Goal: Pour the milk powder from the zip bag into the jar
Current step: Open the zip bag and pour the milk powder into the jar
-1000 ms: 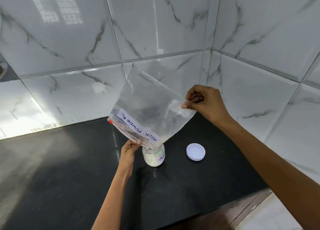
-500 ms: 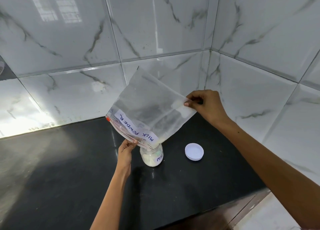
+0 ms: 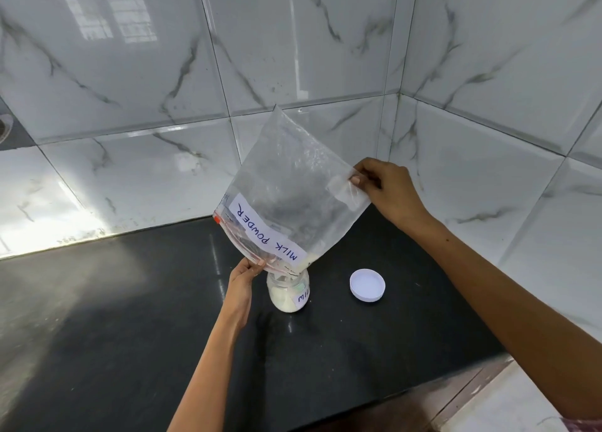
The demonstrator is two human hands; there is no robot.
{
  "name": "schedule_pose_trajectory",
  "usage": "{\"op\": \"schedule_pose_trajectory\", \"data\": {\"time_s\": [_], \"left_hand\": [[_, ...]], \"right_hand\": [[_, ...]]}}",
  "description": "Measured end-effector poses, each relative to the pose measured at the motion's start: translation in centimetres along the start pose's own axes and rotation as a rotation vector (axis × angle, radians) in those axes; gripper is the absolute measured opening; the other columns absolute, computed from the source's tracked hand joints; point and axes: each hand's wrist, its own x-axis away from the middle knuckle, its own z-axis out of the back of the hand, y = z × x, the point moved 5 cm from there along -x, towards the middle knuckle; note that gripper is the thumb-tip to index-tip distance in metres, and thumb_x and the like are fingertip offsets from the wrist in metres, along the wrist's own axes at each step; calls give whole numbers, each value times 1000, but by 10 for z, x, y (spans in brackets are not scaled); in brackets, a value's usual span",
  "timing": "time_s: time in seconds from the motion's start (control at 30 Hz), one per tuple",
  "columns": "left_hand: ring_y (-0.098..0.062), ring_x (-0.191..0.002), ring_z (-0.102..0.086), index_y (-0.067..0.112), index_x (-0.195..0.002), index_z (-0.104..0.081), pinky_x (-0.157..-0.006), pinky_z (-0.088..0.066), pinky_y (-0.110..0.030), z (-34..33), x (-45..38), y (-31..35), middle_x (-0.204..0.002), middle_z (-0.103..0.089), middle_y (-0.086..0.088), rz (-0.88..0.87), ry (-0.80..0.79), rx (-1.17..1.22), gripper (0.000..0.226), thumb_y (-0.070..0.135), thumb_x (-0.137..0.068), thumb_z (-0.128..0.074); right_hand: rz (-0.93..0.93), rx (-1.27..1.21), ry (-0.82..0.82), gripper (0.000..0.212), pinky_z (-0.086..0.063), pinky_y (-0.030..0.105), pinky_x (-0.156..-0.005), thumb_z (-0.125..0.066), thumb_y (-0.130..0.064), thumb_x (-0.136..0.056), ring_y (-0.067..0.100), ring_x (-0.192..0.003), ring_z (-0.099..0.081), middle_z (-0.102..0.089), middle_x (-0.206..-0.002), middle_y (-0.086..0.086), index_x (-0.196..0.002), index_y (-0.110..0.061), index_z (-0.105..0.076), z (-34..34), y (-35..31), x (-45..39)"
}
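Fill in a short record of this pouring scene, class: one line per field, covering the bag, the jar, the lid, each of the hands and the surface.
zip bag: clear, labelled MILK POWDER, held tilted with its open corner down over the jar mouth
jar: upright on the counter, lid off, partly filled with white powder
lid: white, lying on the counter to the right of the jar, apart from it
left hand: pinches the bag's zip edge beside the jar
right hand: pinches the bag's raised corner
counter: black, against marbled wall tiles
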Motion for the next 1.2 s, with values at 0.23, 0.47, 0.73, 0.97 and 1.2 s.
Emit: {"op": "schedule_pose_trajectory", "data": {"time_s": [0.23, 0.47, 0.73, 0.97, 1.2], "left_hand": [[-3, -91, -67, 12, -92, -65, -87, -44, -23, 0, 2, 1, -91, -74, 5, -10, 76, -19, 11, 7, -91, -55], [-14, -91, -64, 7, -87, -65, -87, -46, -27, 4, 7, 0, -89, -70, -4, -18, 158, -16, 11, 3, -90, -56], [-6, -81, -68, 2, -90, -65, -72, -52, -15, 7, 7, 2, -85, -72, -4, -68, 142, -73, 6, 6, -88, -61], [-2, -75, -67, -1, -87, -64, -69, -51, -10, 9, 8, 1, -84, -70, -7, -96, 216, -111, 4, 2, -88, -62], [-2, -75, -67, -2, -89, -64, -69, -51, -10, 7, 9, 0, -83, -70, -7, -115, 226, -92, 5, 2, -87, -62]], "right_hand": [[26, 93, -136, 17, -50, 37, -70, -52, -26, -94, 21, -79, -59, -64, -91, 4, -106, -14, -55, -21, -20, -10], [37, 104, -85, 26, -47, 36, -72, -70, -20, -81, 27, -83, -59, -60, -88, 3, -98, -7, -57, -21, -15, -8], [75, 64, -3, 11, -43, 29, -65, -69, -17, -81, 19, -74, -59, -59, -75, -5, -85, -12, -60, -21, -21, -9], [-170, 33, -328, 31, -55, 34, -69, -64, -17, -86, 23, -89, -61, -54, -109, 6, -113, -15, -49, -26, -6, -11], [-203, -50, -182, 20, -59, 35, -74, -79, -4, -69, 22, -69, -70, -71, -79, 14, -83, -5, -64, -10, -5, -7]]}}
